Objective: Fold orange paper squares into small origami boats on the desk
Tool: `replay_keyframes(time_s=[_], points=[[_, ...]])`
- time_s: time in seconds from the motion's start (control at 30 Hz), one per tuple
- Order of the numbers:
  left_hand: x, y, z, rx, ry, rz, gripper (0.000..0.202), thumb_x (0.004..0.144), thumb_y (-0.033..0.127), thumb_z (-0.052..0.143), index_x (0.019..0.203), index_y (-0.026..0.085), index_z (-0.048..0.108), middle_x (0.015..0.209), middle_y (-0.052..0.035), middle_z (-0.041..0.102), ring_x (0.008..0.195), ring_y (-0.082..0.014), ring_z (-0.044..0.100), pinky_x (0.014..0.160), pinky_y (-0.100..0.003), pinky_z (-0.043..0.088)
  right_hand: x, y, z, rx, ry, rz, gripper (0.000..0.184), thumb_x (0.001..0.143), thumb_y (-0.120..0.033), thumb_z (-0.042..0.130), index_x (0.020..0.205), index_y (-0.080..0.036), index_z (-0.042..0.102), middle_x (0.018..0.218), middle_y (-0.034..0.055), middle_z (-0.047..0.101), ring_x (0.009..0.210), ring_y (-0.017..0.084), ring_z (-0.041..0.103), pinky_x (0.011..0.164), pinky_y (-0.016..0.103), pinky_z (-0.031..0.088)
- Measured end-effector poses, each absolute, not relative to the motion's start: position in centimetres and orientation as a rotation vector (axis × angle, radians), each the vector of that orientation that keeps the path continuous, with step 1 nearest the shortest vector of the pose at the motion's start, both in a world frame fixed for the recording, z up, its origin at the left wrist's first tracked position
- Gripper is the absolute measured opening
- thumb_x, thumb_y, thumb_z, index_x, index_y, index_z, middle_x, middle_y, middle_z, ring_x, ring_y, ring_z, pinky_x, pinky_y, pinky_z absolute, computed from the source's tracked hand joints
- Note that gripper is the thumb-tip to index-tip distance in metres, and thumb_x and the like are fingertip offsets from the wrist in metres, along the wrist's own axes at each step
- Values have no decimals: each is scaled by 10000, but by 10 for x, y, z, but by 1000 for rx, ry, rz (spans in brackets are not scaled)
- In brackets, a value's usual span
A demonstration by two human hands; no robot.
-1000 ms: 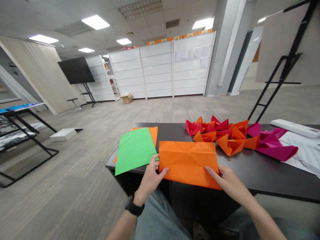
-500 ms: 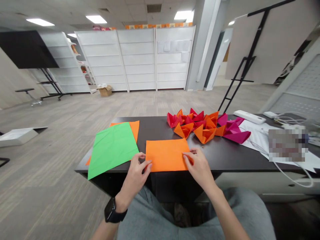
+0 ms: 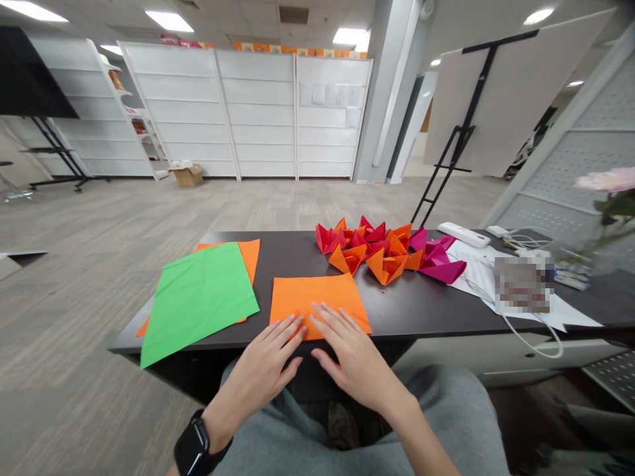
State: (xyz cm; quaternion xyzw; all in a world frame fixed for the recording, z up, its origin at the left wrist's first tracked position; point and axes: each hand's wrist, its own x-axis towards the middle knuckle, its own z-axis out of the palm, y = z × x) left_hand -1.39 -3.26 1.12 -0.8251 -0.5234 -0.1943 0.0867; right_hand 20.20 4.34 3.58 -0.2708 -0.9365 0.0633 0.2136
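Head view, the only one.

- Orange sheet (image 3: 320,301) lies flat at the near edge of the worktop (image 3: 421,307), about midway along it. It now shows as a compact, near-square piece. A second ago it lay opened wide and creased; half a second ago it was already doubled over to this size.
- Left hand (image 3: 265,367): palm down, fingers (image 3: 290,324) spread and straight, tips resting on the sheet's near edge. Nothing gripped. Half a second ago it was pinching the near left corner.
- Right hand (image 3: 347,354): likewise flat and open, fingers (image 3: 330,314) laid on the near half of the sheet, holding nothing. It has come in from the near right corner; the two hands now lie just beside each other.
- Reading: pinch has given way to flat pressure, so the fold looks laid and the crease is being pressed down.
- Green sheet (image 3: 198,297) lies toward the near left corner, over another orange sheet (image 3: 251,251).
- Pile of folded paper shapes (image 3: 381,251) sits toward the far edge, well apart from the hands.
- Watch (image 3: 196,449) on the left wrist.
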Motion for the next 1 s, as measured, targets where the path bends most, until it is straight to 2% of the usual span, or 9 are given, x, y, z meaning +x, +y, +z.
replay_keyframes(time_s=[0.1, 0.23, 0.5, 0.57, 0.63, 0.77, 0.87, 0.93, 1.0], points=[[-15, -32, 11, -2476, -1574, -545, 550, 932, 204, 515, 1472, 205, 410, 1518, -81, 458, 1396, -214, 446, 1152, -411, 405, 194, 29, 32, -761, -2687, 231, 622, 949, -330, 550, 1518, -176, 352, 1557, 107, 383, 1436, 254, 363, 1172, 479, 349], [-17, -32, 10, -2490, -1564, -539, 576, 908, 180, 530, 1471, 214, 414, 1512, -76, 467, 1379, -212, 468, 1148, -402, 410, 208, 32, 22, -848, -2729, 208, 683, 929, -310, 586, 1540, -190, 304, 1595, 86, 292, 1456, 248, 320, 1191, 459, 322], [-23, -30, 7, -2483, -1502, -547, 606, 876, 136, 531, 1466, 228, 422, 1511, -57, 472, 1373, -204, 474, 1129, -386, 436, 261, 50, 16, -1082, -2646, 130, 639, 958, -263, 512, 1547, -237, 267, 1600, 70, 306, 1457, 228, 321, 1185, 531, 297], [-24, -29, 7, -2460, -1469, -564, 588, 868, 125, 524, 1443, 225, 453, 1485, -58, 505, 1356, -203, 495, 1114, -379, 453, 264, 51, 18, -1071, -2649, 145, 628, 944, -233, 523, 1531, -250, 302, 1579, 69, 361, 1434, 231, 365, 1186, 554, 276], [-23, -28, 7, -2414, -1434, -563, 545, 861, 125, 522, 1399, 210, 503, 1453, -65, 541, 1339, -217, 511, 1106, -392, 460, 263, 50, 24, -1052, -2645, 159, 595, 911, -183, 549, 1480, -267, 398, 1513, 67, 468, 1375, 242, 444, 1187, 576, 255], [-10, -29, 3, -2255, -1381, -562, 411, 860, 165, 527, 1263, 131, 600, 1375, -126, 599, 1275, -279, 558, 1073, -454, 471, 259, 44, 37, -994, -2623, 209, 542, 795, -30, 559, 1277, -272, 600, 1276, 68, 633, 1209, 237, 569, 1178, 553, 277], [6, -32, -3, -2207, -1352, -550, 409, 867, 170, 516, 1268, 156, 600, 1266, -107, 666, 1121, -262, 644, 962, -418, 533, 258, 40, 40, -908, -2627, 298, 527, 728, 16, 530, 1174, -240, 646, 1363, 80, 582, 1311, 236, 494, 1199, 523, 241], [13, -32, -6, -2198, -1339, -537, 430, 870, 171, 511, 1292, 199, 591, 1201, -78, 694, 1037, -245, 671, 893, -392, 557, 259, 39, 40, -839, -2657, 390, 576, 692, 16, 526, 1215, -207, 621, 1492, 88, 480, 1416, 235, 376, 1207, 490, 240], [15, -31, -8, -2182, -1323, -556, 414, 869, 164, 497, 1266, 204, 609, 1193, -80, 695, 1035, -246, 672, 881, -389, 563, 263, 39, 41, -796, -2676, 476, 682, 661, 15, 520, 1310, -190, 562, 1525, 89, 446, 1436, 216, 347, 1196, 445, 282]])
